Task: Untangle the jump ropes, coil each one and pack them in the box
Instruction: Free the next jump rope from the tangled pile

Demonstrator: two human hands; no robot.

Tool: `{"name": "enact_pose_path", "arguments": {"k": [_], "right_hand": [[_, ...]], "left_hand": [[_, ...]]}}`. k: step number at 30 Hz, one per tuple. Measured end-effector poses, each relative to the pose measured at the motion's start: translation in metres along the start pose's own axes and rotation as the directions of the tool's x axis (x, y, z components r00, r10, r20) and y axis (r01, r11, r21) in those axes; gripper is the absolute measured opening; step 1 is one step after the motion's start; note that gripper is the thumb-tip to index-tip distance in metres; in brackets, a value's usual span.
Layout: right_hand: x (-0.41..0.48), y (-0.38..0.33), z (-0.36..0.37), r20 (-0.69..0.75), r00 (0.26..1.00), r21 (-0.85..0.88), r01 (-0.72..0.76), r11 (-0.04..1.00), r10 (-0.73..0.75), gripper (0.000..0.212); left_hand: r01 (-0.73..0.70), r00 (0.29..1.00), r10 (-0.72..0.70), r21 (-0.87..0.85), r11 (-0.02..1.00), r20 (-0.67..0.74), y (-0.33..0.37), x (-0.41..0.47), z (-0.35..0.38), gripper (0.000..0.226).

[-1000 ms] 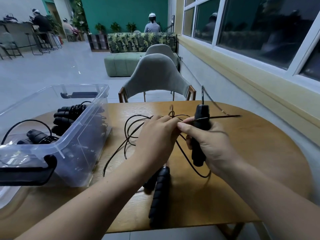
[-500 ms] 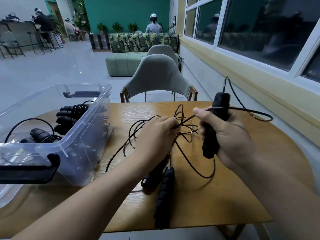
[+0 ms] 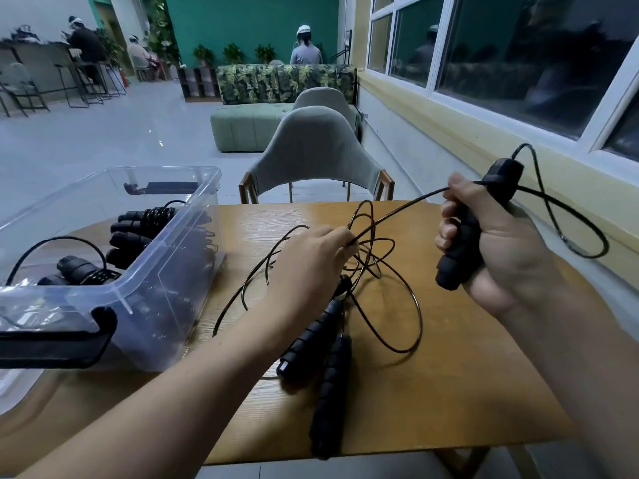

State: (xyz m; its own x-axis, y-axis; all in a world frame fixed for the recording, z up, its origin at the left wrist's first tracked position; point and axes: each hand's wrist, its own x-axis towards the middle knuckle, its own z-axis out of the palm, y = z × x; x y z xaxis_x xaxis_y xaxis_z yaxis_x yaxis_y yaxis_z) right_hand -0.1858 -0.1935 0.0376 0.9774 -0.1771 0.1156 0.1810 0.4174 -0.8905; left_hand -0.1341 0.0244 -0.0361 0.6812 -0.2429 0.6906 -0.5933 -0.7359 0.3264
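Note:
My right hand [image 3: 498,243] grips a black foam jump-rope handle [image 3: 461,252], held upright above the table's right side, with its thin black cord looping out to the right. My left hand [image 3: 311,264] pinches the tangled black cords [image 3: 373,243] at the table's middle. A taut cord runs from that tangle up to my right thumb. Two more black handles [image 3: 330,375] lie on the wooden table [image 3: 449,392] in front of my left wrist. The clear plastic box [image 3: 166,271] at the left holds coiled ropes with black handles [image 3: 135,229].
A grey upholstered chair [image 3: 318,157] stands at the table's far edge. A wall with windows runs close along the right side. The box's black latch handle [image 3: 69,344] faces me at the near left. People sit far off in the room.
My right hand has carried its handle up and to the right, pulling the cord taut out of the tangle. My left hand stays on the tangle at the table's middle.

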Motion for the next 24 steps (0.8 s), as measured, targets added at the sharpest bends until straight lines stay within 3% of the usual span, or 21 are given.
{"name": "enact_pose_path", "arguments": {"k": [10,15,24], "right_hand": [[-0.019,0.042,0.015,0.129,0.990,-0.217,-0.034,0.976,0.064,0.027],[-0.021,0.054,0.020,0.135,0.990,-0.237,-0.006,0.971,0.039,0.026],[-0.019,0.049,0.019,0.132,0.991,-0.210,0.022,0.977,0.006,0.030]], "left_hand": [[-0.075,0.997,0.075,-0.025,0.997,-0.027,0.030,-0.003,-0.015,0.027],[-0.055,0.998,0.057,-0.057,0.997,0.032,0.026,-0.008,-0.016,0.008],[0.034,0.993,-0.021,-0.109,0.993,0.119,0.021,-0.011,-0.006,0.009]]}}
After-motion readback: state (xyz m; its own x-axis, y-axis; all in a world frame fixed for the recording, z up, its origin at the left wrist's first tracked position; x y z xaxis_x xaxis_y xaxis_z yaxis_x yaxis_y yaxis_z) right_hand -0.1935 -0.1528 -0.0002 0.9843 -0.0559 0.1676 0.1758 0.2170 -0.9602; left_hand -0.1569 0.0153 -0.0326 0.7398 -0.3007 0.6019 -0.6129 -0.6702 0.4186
